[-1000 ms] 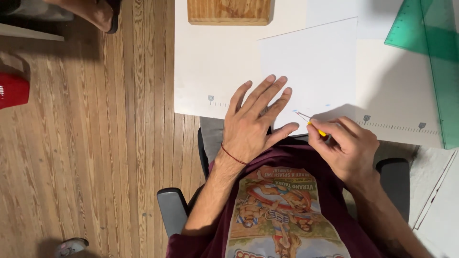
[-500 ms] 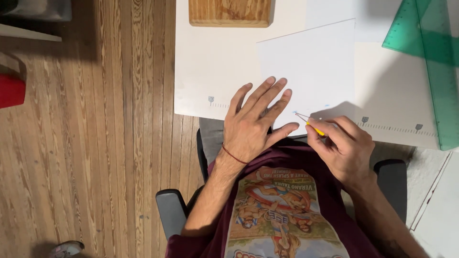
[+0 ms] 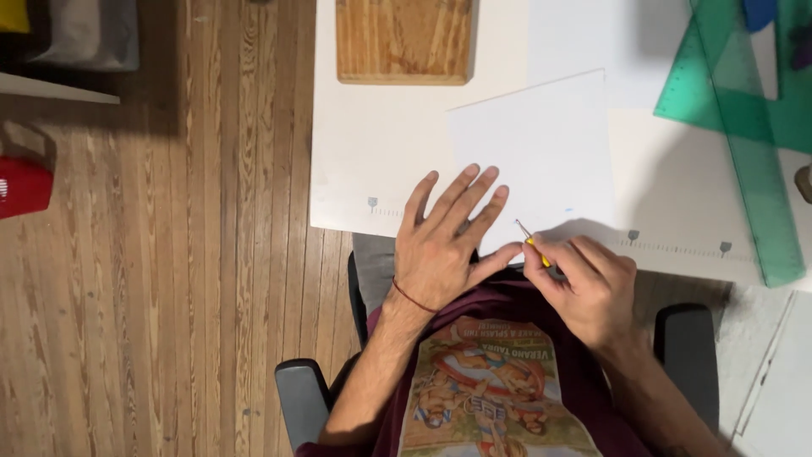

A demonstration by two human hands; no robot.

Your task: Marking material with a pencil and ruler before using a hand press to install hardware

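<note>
— Where does the sheet of paper [image 3: 541, 152] lie?

— On the desk [image 3: 372, 144], near its front edge. The left hand [image 3: 444, 245] rests flat on the sheet's corner at seven o'clock.

— And the right hand [image 3: 588, 283]?

— Just beside the left, at its three o'clock, with a pencil [image 3: 533, 241] whose tip touches the sheet's near edge.

— What else is on the desk?

— A wooden board [image 3: 404, 41] at eleven o'clock from the sheet, and a set square [image 3: 744, 127] at three o'clock.
</note>
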